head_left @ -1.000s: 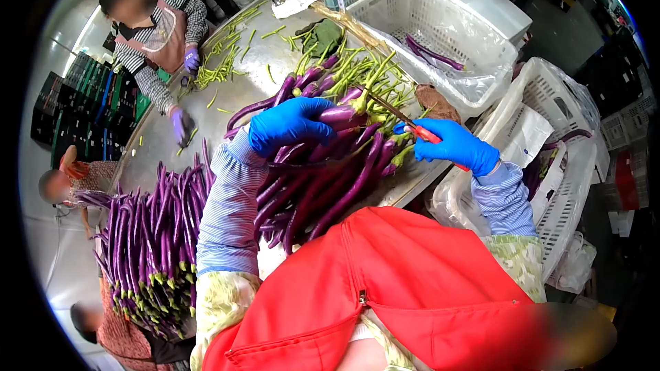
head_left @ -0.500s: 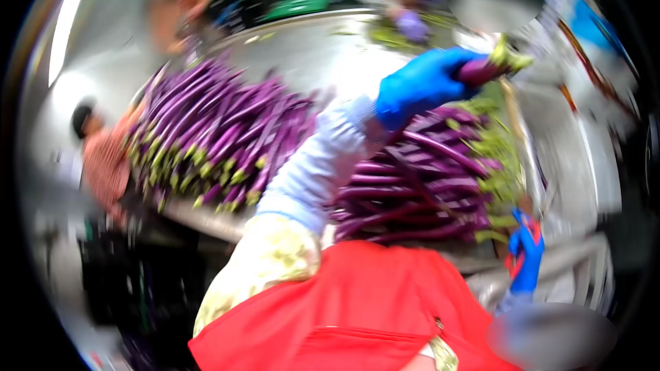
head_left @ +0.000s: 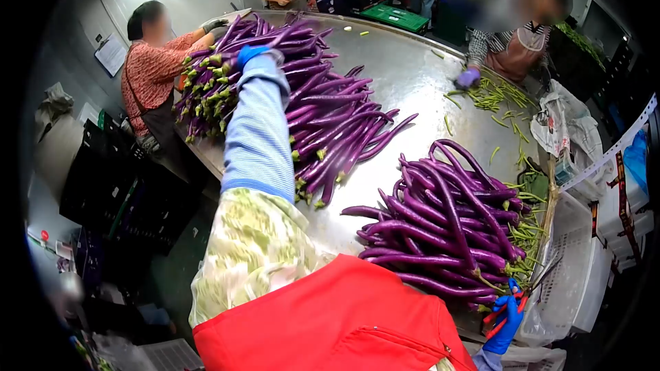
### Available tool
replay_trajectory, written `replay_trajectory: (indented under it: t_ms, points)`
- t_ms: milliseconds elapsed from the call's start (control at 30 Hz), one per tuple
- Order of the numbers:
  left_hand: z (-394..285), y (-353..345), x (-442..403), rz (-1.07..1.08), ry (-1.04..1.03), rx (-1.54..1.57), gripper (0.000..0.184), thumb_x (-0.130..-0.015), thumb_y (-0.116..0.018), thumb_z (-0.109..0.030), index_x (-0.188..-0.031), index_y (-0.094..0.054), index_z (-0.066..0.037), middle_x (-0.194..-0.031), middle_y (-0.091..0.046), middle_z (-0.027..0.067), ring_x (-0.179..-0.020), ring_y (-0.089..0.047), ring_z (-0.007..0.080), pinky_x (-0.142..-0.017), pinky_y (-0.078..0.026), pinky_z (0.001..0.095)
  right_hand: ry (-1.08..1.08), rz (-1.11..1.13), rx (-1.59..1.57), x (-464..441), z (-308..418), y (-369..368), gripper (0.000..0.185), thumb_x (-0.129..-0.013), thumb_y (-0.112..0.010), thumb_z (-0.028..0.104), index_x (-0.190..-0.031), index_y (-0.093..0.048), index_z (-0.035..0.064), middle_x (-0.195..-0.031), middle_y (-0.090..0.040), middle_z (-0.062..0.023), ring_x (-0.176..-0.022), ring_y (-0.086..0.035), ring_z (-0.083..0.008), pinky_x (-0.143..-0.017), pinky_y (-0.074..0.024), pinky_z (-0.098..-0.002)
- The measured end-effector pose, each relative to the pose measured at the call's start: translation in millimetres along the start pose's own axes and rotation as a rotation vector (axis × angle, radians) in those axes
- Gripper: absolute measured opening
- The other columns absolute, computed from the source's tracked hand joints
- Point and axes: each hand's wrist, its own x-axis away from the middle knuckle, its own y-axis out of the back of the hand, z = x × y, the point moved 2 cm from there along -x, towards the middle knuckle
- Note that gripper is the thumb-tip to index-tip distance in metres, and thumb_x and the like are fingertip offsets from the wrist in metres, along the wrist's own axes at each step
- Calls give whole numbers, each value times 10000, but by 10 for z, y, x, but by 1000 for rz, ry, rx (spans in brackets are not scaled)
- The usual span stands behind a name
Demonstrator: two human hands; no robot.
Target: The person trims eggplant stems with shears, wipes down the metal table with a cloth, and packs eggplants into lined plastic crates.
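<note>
My left hand (head_left: 254, 56), in a blue glove, reaches over the left pile of purple eggplants (head_left: 275, 82) and touches their upper part near the stem ends. Its fingers are largely hidden behind the back of the glove, so its grip does not show. My right hand (head_left: 507, 323), also blue-gloved, is closed on scissors (head_left: 528, 295) with red handles and metal blades pointing up to the right. Beside it lies a second pile of eggplants (head_left: 440, 227), their stem ends facing right.
A metal table (head_left: 392, 62) carries both piles. Trimmed green stems (head_left: 529, 223) lie along its right edge, near a white crate (head_left: 567, 261). A co-worker (head_left: 161, 69) touches the left pile; another (head_left: 512, 51) stands across by green pieces (head_left: 491, 96). Dark crates (head_left: 103, 172) stand at left.
My left hand held an eggplant by its stem end over the right side; it has swung left onto the left pile. The view has shifted. My right hand still holds the scissors.
</note>
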Motion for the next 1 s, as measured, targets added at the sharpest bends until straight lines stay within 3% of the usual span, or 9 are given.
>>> replay_trajectory:
  t_ms: [33,133,267,367,467,533,700,833,1000]
  points:
    - [160,-485,-820,76,26,-6,527,-854,-520,-454,-1327,-544,-224,-1396,-493,77,-1313,-441,264,-1071,-341,462,10,-4,3,-2,44,-43,595,-920,-567,213,-1398,-341,-59,-746,-575,-11,-675,-508,-77,-647,-420,-221]
    - [398,-535,-508,8,-43,-133,588,-855,-584,-431,-1334,-507,-98,-1357,-505,179,-1255,-486,311,-1045,-396,412,17,0,17,8,123,-106,619,-912,-575,215,-1406,-326,-62,-776,-579,-17,-690,-507,-77,-670,-417,-219]
    - [728,-548,-497,-115,-162,459,922,-761,-676,-578,-1367,-393,57,-1344,-494,233,-1223,-508,313,-1062,-386,339,52,-53,11,57,125,-56,596,-912,-539,136,-1410,-294,-82,-754,-577,-26,-651,-498,-79,-673,-417,-210]
    - [944,-921,-1053,407,447,2298,656,-974,-464,-406,-1373,-317,93,-1346,-458,276,-1150,-541,361,-1015,-458,356,50,-50,-27,107,94,-8,608,-918,-536,145,-1420,-278,-82,-781,-584,-24,-692,-505,-78,-702,-416,-214]
    - [1085,-863,-1290,303,-32,1583,552,-968,-470,-431,-1150,-568,81,-1038,-659,217,-738,-653,213,-567,-531,291,63,-61,-37,98,-42,102,596,-916,-558,144,-1422,-311,-51,-772,-549,-2,-677,-473,-63,-647,-393,-206]
    - [657,-596,-887,206,-315,1403,482,-950,-512,-431,-1046,-662,16,-904,-700,136,-647,-634,157,-531,-501,261,64,-51,-87,66,-129,108,595,-907,-558,136,-1415,-320,-63,-737,-513,10,-651,-450,-63,-627,-377,-209]
    - [-1015,-364,1833,236,-988,1321,276,-959,-540,-167,-1157,-608,13,-1014,-668,74,-852,-631,121,-761,-511,260,69,-204,-69,131,-26,126,511,-866,-574,142,-1320,-463,-63,-836,-592,-39,-739,-548,-102,-711,-442,-227]
    - [-1872,-803,3277,-66,-2027,578,414,-829,-647,-83,-1234,-573,-36,-1170,-592,161,-1020,-605,301,-904,-470,352,70,-284,-28,276,190,47,420,-910,-552,185,-1256,-519,-50,-915,-622,-69,-769,-558,-117,-733,-457,-247]
    - [-2453,-1265,3836,-113,-2226,423,465,-760,-669,-135,-1209,-574,-63,-1042,-589,148,-898,-594,334,-728,-494,429,94,-315,-14,425,71,254,314,-900,-571,228,-1084,-619,-22,-1200,-588,-128,-720,-559,-114,-721,-460,-256]
